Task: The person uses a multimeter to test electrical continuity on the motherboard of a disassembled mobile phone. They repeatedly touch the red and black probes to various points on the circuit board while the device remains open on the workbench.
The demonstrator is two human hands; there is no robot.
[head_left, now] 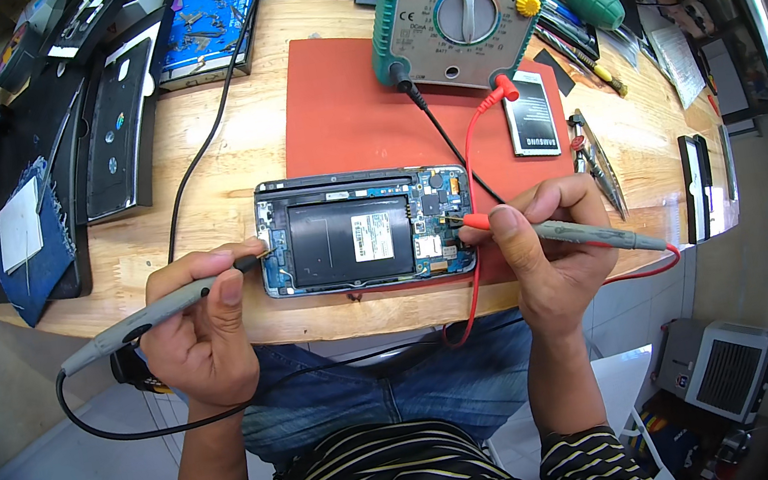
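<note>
An opened smartphone (344,236) lies flat near the table's front edge, its blue circuit board and vacant black battery bay exposed. My left hand (204,331) grips a grey test probe (133,320) with a black tip, which meets the board at the phone's left end. In my right hand (555,254) is another grey probe (602,234), its red tip at the board near the right end. Whether either tip touches metal is too small to tell. Black and red leads run from an analog multimeter (469,14) at the back; the top of its dial is cut off.
Under the phone's right part spreads an orange-red mat (333,98). A phone battery (530,114) and pliers (597,163) lie to the right, with a green rubber air blower (589,1) behind. Black cases (119,130) and a blue tray (207,18) crowd the left.
</note>
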